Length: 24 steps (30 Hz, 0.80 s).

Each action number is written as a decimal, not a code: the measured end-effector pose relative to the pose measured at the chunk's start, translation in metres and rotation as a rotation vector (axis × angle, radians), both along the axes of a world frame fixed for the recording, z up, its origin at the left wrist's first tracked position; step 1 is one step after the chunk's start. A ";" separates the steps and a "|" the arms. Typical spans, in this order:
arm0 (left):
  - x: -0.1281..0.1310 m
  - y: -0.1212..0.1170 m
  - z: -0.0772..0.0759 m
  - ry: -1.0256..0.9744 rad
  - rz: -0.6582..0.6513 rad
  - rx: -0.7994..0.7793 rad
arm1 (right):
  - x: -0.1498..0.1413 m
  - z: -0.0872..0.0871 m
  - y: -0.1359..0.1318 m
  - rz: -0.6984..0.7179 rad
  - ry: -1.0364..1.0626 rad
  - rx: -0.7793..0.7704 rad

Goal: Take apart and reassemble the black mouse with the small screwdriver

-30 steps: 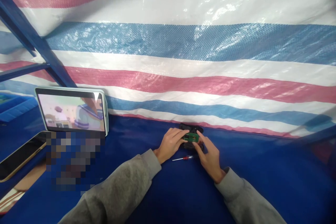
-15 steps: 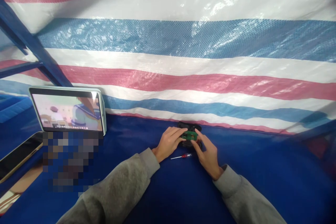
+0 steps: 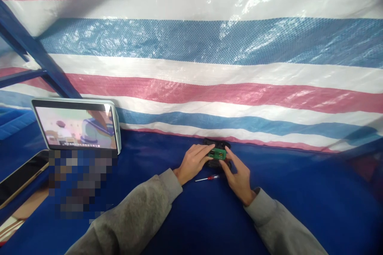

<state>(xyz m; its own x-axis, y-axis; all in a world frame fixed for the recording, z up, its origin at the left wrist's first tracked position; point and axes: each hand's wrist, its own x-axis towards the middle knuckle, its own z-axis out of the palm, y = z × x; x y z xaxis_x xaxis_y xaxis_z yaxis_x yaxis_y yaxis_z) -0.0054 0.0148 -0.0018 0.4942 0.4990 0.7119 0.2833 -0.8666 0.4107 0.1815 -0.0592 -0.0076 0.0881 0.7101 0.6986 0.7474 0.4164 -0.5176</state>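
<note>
A small green circuit board (image 3: 219, 153) is pinched between my two hands, with dark parts on its face. The fingertips of my left hand (image 3: 193, 162) grip its left end. My right hand (image 3: 239, 173) pinches its right end between thumb and forefinger. Behind and below the board lie black plastic parts (image 3: 226, 144), largely hidden by the board and my fingers, so their kind cannot be told. A small screwdriver (image 3: 212, 177) with a red and clear handle lies just below, its metal shaft pointing left.
A tablet (image 3: 74, 127) playing a video stands at the left. A phone (image 3: 24, 175) lies in front of it, near a blurred patch. The blue tabletop (image 3: 191, 223) meets a striped plastic sheet (image 3: 191, 44) at the back. A blue metal frame (image 3: 50, 63) rises at the left.
My right hand has shifted very slightly to the right, and the circuit board's right end with it. Both hands keep their hold; the screwdriver stays in place.
</note>
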 end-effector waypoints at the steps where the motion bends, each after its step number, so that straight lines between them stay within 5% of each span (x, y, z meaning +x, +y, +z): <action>1: 0.000 0.000 0.000 0.010 -0.003 0.012 | 0.000 -0.001 0.000 0.005 -0.001 -0.004; 12: -0.001 -0.003 0.002 0.001 -0.031 0.016 | 0.002 0.003 -0.001 0.066 0.015 -0.018; 24: -0.003 -0.003 0.002 -0.001 0.002 0.189 | 0.001 0.008 -0.002 0.082 -0.022 -0.053</action>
<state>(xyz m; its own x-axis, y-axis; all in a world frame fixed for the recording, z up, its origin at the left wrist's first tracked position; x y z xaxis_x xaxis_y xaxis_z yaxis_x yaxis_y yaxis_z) -0.0084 0.0117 0.0002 0.4928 0.3574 0.7934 0.2846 -0.9278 0.2412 0.1825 -0.0607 -0.0001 0.0131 0.7504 0.6608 0.7237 0.4490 -0.5241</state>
